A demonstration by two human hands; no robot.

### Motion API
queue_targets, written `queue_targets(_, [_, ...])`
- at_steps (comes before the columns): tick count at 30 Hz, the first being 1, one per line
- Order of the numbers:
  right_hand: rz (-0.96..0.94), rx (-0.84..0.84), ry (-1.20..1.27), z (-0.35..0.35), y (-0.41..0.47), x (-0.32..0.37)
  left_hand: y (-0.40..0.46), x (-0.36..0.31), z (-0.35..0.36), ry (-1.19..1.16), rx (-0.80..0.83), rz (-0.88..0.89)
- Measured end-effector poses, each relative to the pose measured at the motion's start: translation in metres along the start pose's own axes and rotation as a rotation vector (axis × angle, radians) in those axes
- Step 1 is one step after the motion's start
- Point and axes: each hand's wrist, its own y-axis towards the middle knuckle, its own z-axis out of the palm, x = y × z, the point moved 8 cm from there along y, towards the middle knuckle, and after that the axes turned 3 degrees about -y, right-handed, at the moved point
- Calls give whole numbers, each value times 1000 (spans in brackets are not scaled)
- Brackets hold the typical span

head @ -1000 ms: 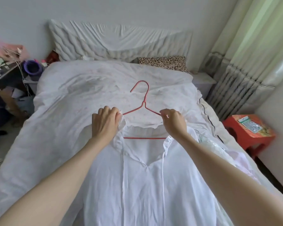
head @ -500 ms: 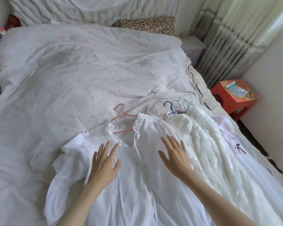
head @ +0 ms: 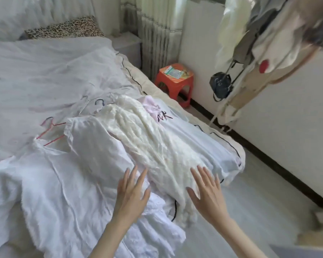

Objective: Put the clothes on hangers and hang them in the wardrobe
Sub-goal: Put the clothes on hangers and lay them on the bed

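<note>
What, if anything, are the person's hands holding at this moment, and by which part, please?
Nothing is held. The left hand and right hand are both open with straight fingers, over the white cotton shirt and the cream lace dress lying on the bed.

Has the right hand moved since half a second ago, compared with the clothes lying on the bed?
Yes. The right hand has shifted to the person's right, off the plain white shirt and onto the cream lace dress, fingers straight.

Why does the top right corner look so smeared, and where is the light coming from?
Head view: the hanging clothes at top right are motion-blurred; soft daylight comes through the curtains; the wide lens bends the bed edge; both hands stay fairly sharp.
</note>
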Motion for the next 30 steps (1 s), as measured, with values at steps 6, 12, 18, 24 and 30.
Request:
queue_targets(6, [309, -96, 29, -44, -108, -165, -1, -175, 83, 23, 144, 313])
queue_targets(12, [654, -174, 2, -72, -222, -303, -4, -345, 158, 44, 324, 719])
queue_targets(18, [1065, -321, -39, -107, -338, -401, -23, -495, 235, -11, 462, 1031])
queue_targets(24, [1452, -445, -66, -132, -446, -451, -95, -635, 297, -73, 598, 1470])
queue_targets(30, [1750, -489, -161, -155, -543, -440, -185, -732, 325, -107, 779, 1789])
